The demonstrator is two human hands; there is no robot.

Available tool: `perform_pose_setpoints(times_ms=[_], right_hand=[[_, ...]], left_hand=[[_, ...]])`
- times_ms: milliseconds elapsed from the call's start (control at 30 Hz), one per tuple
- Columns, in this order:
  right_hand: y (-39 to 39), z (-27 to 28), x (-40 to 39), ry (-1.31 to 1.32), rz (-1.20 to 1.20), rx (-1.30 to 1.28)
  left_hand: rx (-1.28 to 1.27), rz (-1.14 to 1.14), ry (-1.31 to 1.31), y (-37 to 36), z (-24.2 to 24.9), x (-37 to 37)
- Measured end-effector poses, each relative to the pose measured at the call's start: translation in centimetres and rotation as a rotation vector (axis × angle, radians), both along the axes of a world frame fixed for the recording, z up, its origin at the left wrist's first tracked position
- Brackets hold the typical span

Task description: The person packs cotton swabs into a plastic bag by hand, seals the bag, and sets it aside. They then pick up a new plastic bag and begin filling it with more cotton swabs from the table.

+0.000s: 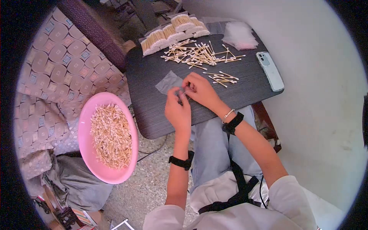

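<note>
Both of my hands meet over the near part of a dark table (153, 115). Between them is a small clear plastic bag (168, 82), its far end lying toward the back left. My left hand (178, 109) pinches the bag's near edge with thumb and fingers. Close against it, my right hand (201, 90) is closed on the same edge. Whether the bag's mouth is parted cannot be seen behind my fingers. Just beyond my right hand lies a small group of cotton swabs (222, 78). A larger loose pile of cotton swabs (195, 53) spreads behind it.
Filled bags of swabs (174, 30) are stacked at the table's back edge. To their right sit a stack of clear bags (239, 36) and a phone (270, 71). A pink basin (84, 134) full of swabs stands at the left, beside a patterned sofa (69, 57).
</note>
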State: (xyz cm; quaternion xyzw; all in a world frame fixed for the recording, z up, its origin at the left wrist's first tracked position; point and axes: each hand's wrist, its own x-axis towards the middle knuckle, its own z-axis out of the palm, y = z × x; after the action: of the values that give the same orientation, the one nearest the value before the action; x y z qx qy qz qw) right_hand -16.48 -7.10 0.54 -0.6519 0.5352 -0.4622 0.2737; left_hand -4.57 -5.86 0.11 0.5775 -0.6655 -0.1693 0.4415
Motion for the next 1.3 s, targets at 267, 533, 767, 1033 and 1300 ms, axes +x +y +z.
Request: perform_pose_setpoints(times_ms=[267,533,767,1033,1300], right_hand=[[0.1,-0.3,0.4,0.028,0.008,-0.017],[-0.1,-0.1,0.7,0.049,-0.005,0.004],[-0.2,-0.1,0.7,0.075,-0.007,-0.028],[-0.3,-0.5,0.2,0.060,0.012,-0.021],[-0.4,-0.9,0.1,0.060,0.039,-0.076]], left_hand=[[0.058,-0.021,0.033,0.0,-0.5,0.5],[0.179,-0.055,0.058,0.4,0.5,0.9],[0.009,-0.035,0.080,0.2,-0.6,0.7],[0.045,-0.036,0.029,0.2,-0.4,0.7],[0.055,0.005,0.022,0.1,-0.2,0.5]])
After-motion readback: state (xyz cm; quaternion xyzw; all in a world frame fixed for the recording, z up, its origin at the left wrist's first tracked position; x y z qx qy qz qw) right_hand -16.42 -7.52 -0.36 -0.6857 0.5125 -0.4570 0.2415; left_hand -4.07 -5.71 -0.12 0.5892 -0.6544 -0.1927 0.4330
